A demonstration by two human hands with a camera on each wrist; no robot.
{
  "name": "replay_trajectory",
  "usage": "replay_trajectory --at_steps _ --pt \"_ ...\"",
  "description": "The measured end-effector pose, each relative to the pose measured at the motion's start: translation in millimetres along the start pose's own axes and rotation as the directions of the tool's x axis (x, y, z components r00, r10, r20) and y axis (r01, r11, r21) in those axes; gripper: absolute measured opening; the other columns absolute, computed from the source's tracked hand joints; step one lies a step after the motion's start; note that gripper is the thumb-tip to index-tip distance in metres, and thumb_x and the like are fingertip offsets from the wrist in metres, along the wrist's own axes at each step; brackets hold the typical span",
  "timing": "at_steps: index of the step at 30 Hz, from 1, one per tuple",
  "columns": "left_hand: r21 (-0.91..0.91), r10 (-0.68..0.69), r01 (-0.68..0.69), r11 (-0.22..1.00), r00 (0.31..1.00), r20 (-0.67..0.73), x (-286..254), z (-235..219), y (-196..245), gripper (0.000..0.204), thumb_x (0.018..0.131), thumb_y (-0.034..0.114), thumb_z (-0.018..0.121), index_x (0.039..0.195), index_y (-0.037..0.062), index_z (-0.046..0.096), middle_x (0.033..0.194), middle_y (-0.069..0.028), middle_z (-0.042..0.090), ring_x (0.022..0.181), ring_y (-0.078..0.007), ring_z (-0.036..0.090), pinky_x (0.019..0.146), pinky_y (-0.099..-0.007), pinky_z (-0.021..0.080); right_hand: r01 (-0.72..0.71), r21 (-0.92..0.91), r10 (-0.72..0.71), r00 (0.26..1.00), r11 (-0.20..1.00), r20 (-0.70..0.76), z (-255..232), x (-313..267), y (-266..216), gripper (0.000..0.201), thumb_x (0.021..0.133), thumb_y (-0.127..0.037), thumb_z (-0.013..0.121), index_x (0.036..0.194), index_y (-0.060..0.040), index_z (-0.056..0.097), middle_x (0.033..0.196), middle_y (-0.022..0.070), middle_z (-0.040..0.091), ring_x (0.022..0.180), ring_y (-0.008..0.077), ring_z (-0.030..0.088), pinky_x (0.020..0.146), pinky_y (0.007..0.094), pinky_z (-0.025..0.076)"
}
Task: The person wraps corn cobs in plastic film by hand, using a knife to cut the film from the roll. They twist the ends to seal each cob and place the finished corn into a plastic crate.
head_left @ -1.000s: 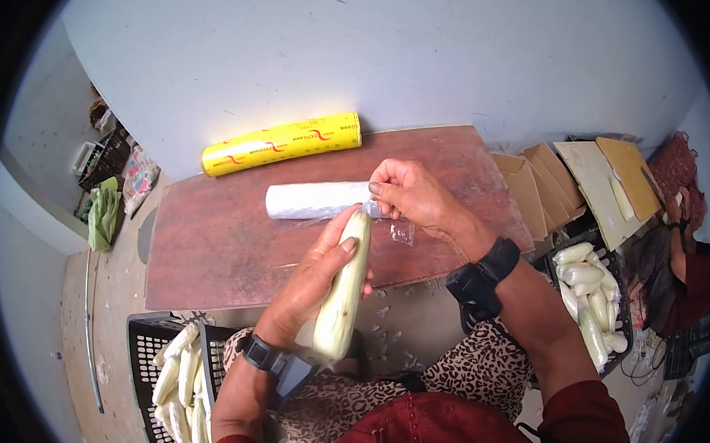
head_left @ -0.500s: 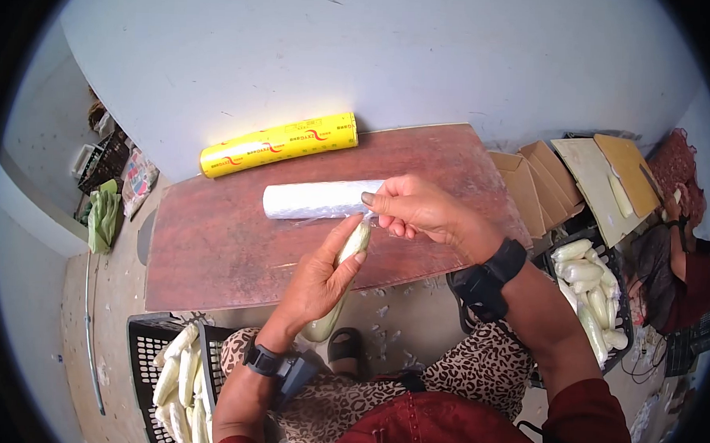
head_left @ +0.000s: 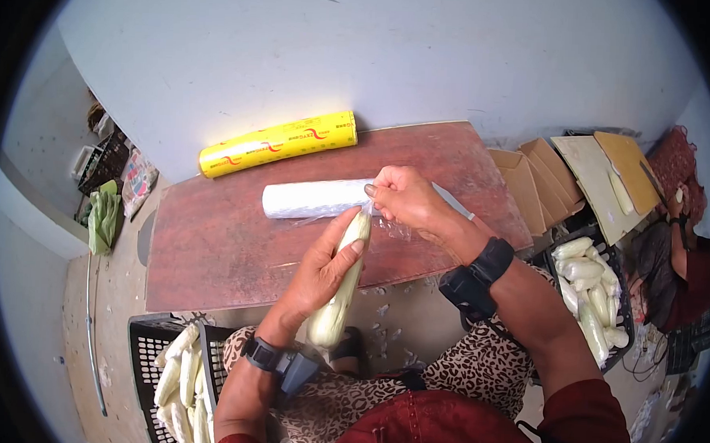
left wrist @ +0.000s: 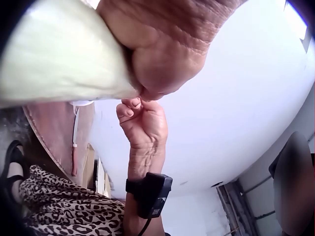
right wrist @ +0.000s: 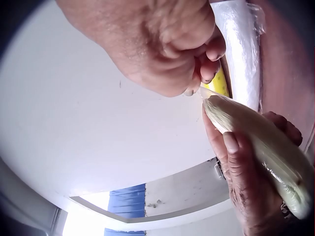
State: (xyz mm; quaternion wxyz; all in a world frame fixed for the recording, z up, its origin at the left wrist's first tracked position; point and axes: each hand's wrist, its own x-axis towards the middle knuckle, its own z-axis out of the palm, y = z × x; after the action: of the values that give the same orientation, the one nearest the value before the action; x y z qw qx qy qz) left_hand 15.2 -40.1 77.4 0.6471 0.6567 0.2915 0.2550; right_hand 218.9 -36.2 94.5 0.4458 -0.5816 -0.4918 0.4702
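My left hand (head_left: 320, 266) grips a pale green ear of corn in its husk (head_left: 335, 312), its thumb lying along the side. Clear plastic film wraps the ear, glossy in the right wrist view. At the ear's narrow upper end, my right hand (head_left: 411, 202) pinches the gathered film (right wrist: 206, 92) between thumb and fingers. Behind the hands a roll of clear film (head_left: 312, 200) lies on the reddish-brown table (head_left: 211, 251), its right end hidden by the right hand. A knife (left wrist: 75, 140) with a brown handle lies on the table by the right forearm.
A yellow printed roll (head_left: 279, 144) lies along the wall. Black crates of corn stand on both sides, the left crate (head_left: 144, 371) near the left forearm and the right crate (head_left: 625, 316) past the right. Cardboard boxes (head_left: 523, 189) stand right of the table. Another person (head_left: 677, 275) sits far right.
The ear dipped and turned away half a second ago, then swung back up into view. My right hand keeps its pinch at the tip and has turned over slightly.
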Motion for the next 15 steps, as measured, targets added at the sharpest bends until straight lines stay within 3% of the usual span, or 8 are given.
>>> replay_trajectory --at_steps 2,5,6,9,11,15 --pt "-0.113 -0.103 0.104 0.988 0.995 0.011 -2.9 1.4 8.9 0.051 0.1 0.022 0.052 0.147 0.0112 0.034 0.099 -0.0014 0.055 0.084 -0.0094 0.056 0.074 -0.0238 0.047 0.017 -0.015 -0.018 0.999 1.0 -0.035 0.4 2.5 1.8 0.017 0.096 -0.016 0.057 0.087 -0.0024 0.056 0.072 0.0013 0.055 0.059 0.0052 0.047 0.049 0.0209 0.038" --pt "-0.055 -0.087 0.087 0.995 0.996 0.003 -5.0 0.1 8.8 0.052 0.099 0.022 0.053 0.146 0.0105 0.035 0.105 -0.0033 0.057 0.089 -0.0132 0.057 0.08 -0.0259 0.048 0.014 0.044 -0.008 0.993 0.999 -0.116 -8.4 8.5 0.3 0.026 0.097 -0.026 0.056 0.09 -0.0015 0.055 0.073 0.0021 0.054 0.057 0.0049 0.047 0.046 0.0201 0.038" --pt "0.038 0.001 0.0 0.999 1.0 -0.014 -3.6 -2.4 2.0 0.053 0.099 0.023 0.053 0.147 0.0127 0.034 0.101 -0.0039 0.057 0.086 -0.013 0.057 0.075 -0.0263 0.049 0.009 0.078 0.003 0.989 0.997 -0.149 -12.6 8.7 -0.1 0.03 0.097 -0.031 0.056 0.091 -0.0012 0.055 0.073 0.0025 0.054 0.056 0.0048 0.047 0.045 0.0198 0.038" --pt "0.282 0.217 -0.198 0.939 0.976 -0.036 2.1 -10.4 -20.7 0.055 0.099 0.023 0.054 0.148 0.0163 0.032 0.097 -0.0068 0.058 0.083 -0.0142 0.059 0.07 -0.028 0.052 -0.134 0.201 0.143 0.989 0.97 -0.031 -19.2 -1.6 -8.2 0.048 0.095 -0.048 0.055 0.093 0.0 0.054 0.071 0.0027 0.053 0.053 0.0048 0.047 0.041 0.0187 0.036" --pt "0.397 0.289 -0.246 0.884 0.956 -0.052 1.6 -11.6 -24.6 0.054 0.098 0.022 0.055 0.147 0.0144 0.034 0.105 -0.0101 0.061 0.091 -0.0174 0.061 0.077 -0.0297 0.052 -0.215 0.173 0.207 0.976 0.961 0.065 -15.0 -7.1 -8.6 0.055 0.092 -0.055 0.055 0.092 0.0 0.054 0.07 0.002 0.053 0.052 0.0045 0.047 0.04 0.0187 0.035" --pt "0.537 0.277 -0.204 0.819 0.959 -0.056 -6.4 -0.9 -2.2 0.051 0.097 0.02 0.057 0.144 0.0112 0.04 0.122 -0.018 0.06 0.109 -0.0235 0.06 0.09 -0.0335 0.048 -0.274 0.032 0.262 0.943 0.961 0.205 -8.1 -8.3 -2.9 0.053 0.092 -0.054 0.056 0.09 -0.0008 0.055 0.066 0.0004 0.052 0.05 0.0041 0.047 0.038 0.0183 0.033"
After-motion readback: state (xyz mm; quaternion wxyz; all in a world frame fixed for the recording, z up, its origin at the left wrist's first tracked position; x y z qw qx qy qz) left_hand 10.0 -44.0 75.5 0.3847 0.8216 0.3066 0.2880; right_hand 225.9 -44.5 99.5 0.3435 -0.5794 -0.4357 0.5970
